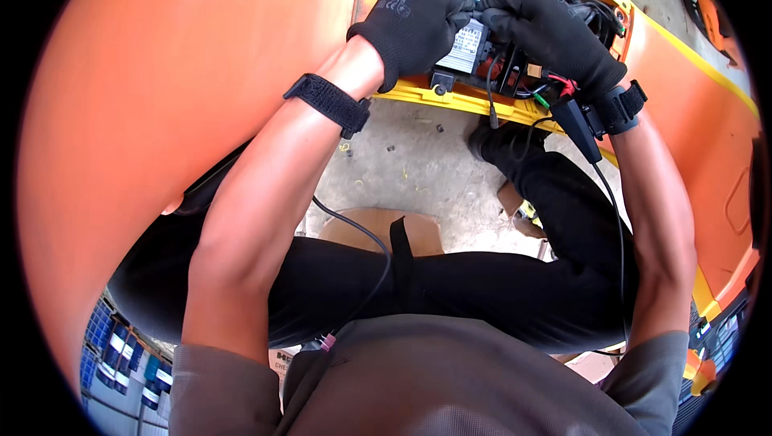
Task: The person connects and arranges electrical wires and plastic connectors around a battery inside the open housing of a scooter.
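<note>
My left hand (418,22) and my right hand (555,30) both wear black knit gloves. Their fingertips are pinched and almost meet over an open compartment; whatever they grip is too small or hidden to make out. Just below the fingers lies a silver module (461,50) with a white label, partly covered by the left glove. A black cable with a plug end (493,110) hangs past the compartment's yellow rim (418,92). Beside the right wrist are an orange connector (534,71), red wires (566,84) and a green connector (542,101).
Orange body panels (185,74) flank the compartment on both sides. Black wiring (591,11) crowds its right part. A black device (576,126) with a cable hangs at my right wrist strap. Below, my black-trousered legs (482,283) spread over a concrete floor (402,162) with cardboard (378,227).
</note>
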The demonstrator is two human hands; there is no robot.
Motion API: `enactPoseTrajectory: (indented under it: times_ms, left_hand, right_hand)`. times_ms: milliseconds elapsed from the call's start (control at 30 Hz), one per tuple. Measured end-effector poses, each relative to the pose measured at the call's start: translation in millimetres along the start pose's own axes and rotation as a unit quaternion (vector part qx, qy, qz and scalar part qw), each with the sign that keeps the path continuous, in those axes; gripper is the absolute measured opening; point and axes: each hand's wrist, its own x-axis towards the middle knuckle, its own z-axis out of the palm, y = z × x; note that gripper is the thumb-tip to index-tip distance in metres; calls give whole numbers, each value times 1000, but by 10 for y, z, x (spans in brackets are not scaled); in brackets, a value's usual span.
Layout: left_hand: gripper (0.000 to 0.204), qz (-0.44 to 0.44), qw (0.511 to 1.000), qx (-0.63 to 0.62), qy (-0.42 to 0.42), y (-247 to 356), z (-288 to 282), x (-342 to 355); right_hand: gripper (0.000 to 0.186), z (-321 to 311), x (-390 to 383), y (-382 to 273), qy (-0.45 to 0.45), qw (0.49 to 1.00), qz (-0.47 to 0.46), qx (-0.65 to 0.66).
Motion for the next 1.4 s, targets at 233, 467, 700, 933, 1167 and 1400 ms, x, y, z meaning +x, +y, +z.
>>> enactPoseTrajectory:
  times_ms: [233,467,700,933,1167,1400]
  left_hand:
    - [18,-30,998,-51,-9,38,-53,7]
    - [15,-17,999,25,17,10,-68,10]
    - [12,42,998,47,5,-50,-70,27]
    - [8,60,996,60,16,-61,-41,30]
    - [20,11,1000,10,7,-28,-57,39]
    - [20,-42,996,-36,-69,-36,-171,56]
  right_hand:
    - [16,-46,-58,-76,30,998,0,-62]
    - [19,-49,-46,-35,66,974,-38,-215]
    - [16,-38,-21,-47,71,954,-75,-282]
    - [23,-16,-26,5,69,955,-89,-275]
    - [18,-2,-17,14,65,972,-68,-214]
    - [14,-19,4,-14,49,985,-56,-153]
